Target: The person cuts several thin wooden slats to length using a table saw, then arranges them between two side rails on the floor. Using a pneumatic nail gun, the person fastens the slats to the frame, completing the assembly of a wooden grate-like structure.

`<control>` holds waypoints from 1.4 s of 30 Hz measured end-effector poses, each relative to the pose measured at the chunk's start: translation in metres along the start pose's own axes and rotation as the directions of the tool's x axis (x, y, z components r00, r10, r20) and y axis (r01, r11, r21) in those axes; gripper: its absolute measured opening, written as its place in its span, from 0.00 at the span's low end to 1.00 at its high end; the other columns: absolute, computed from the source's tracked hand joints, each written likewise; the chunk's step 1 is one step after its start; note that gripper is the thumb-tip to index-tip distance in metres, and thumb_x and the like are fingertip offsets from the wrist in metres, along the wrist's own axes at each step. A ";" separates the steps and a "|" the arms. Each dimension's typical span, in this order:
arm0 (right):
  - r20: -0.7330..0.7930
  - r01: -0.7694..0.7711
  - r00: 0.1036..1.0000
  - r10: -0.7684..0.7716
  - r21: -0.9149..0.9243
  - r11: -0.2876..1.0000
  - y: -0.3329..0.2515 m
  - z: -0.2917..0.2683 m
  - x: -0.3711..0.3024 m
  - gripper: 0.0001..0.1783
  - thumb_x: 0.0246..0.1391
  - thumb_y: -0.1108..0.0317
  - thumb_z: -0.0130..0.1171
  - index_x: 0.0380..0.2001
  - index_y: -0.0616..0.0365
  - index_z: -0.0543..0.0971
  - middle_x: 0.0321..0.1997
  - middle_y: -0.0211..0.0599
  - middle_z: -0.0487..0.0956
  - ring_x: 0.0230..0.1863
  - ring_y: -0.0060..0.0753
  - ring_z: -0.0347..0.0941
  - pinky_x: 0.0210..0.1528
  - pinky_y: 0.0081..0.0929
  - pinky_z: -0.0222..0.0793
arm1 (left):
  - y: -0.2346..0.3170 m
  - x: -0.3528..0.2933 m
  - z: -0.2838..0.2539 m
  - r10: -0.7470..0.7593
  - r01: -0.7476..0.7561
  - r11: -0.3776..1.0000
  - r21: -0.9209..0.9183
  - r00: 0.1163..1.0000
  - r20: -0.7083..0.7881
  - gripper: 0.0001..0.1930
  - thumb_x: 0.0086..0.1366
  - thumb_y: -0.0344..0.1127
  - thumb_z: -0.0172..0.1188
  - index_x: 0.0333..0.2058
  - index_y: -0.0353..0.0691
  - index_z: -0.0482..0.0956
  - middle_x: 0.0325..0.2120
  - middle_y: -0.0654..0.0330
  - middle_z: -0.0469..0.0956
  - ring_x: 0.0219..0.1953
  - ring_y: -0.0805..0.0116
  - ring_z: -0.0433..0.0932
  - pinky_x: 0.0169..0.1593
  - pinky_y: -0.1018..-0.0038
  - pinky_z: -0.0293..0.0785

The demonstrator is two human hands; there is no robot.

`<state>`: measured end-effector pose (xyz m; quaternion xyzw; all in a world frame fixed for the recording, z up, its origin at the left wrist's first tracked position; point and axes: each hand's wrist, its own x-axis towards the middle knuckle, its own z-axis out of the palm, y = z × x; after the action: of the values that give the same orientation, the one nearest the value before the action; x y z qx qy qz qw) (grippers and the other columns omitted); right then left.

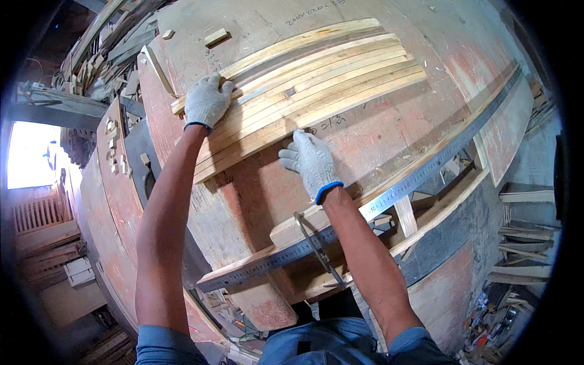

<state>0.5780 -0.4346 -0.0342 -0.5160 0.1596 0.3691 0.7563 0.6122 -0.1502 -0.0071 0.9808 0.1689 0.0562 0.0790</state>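
Observation:
Several long, pale wooden strips point(316, 82) lie side by side across the workbench point(377, 131). One more wooden strip point(286, 47) lies beyond them, with a narrow gap between. My left hand point(208, 102), in a grey-white knit glove, is closed over this far strip near its left end; its fingertips curl partly out of sight. My right hand point(309, 159), gloved alike with a blue cuff, is at the near edge of the strips. Its fingers are apart and hold nothing; whether the uppermost fingertip touches the nearest strip I cannot tell.
A long steel ruler point(426, 173) runs along the bench's near edge. A metal clamp point(313, 243) grips the edge beside a wooden block point(299, 226). Small offcuts point(217, 38) lie at the far left. Scrap wood point(115, 45) is piled beyond the bench's left side.

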 end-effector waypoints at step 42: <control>0.019 -0.035 0.999 0.031 0.341 0.939 0.008 -0.015 -0.007 0.24 0.70 0.47 0.56 0.51 0.60 0.74 0.40 0.40 0.77 0.36 0.36 0.82 0.38 0.35 0.83 | 0.005 -0.016 -0.038 -0.033 0.279 0.886 -0.370 0.834 0.550 0.43 0.74 0.68 0.47 0.66 0.29 0.72 0.64 0.48 0.74 0.67 0.57 0.69 0.73 0.69 0.56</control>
<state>0.5690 -0.4493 -0.0413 -0.3717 0.2249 0.3518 0.8291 0.5941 -0.1548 0.0296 0.8972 0.2050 -0.1867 0.3436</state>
